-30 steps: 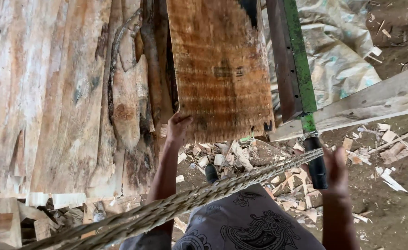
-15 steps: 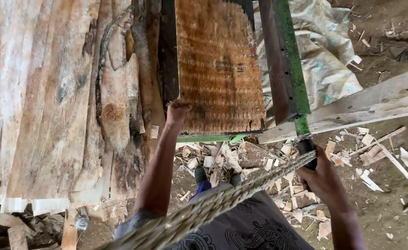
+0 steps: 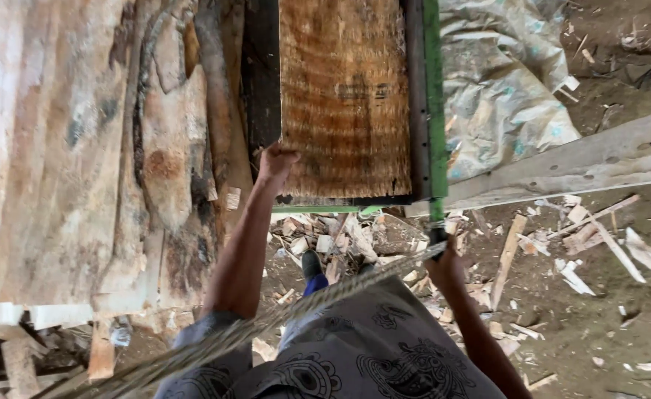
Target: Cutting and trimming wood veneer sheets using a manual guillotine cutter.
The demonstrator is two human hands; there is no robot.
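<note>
At the plank point(image 3: 344, 96) corner, left hand point(image 3: 275, 164) higher than before.

Your left hand point(image 3: 273, 161) rests on a wooden board point(image 3: 344, 96) whose face is rough, matt and ridged with saw marks. Beside it runs a metal rail point(image 3: 434, 103) painted green, with a dull finish. Your right hand point(image 3: 443, 266) grips a thick twisted rope point(image 3: 296, 307), coarse and fibrous. To your left, the stacked slabs point(image 3: 66, 148) are raw timber, weathered, stained and patchy with bark. A crinkled plastic sheet point(image 3: 503, 96) looks faintly glossy. Pale splintered wood offcuts point(image 3: 577, 236) lie on matt bare earth.
</note>
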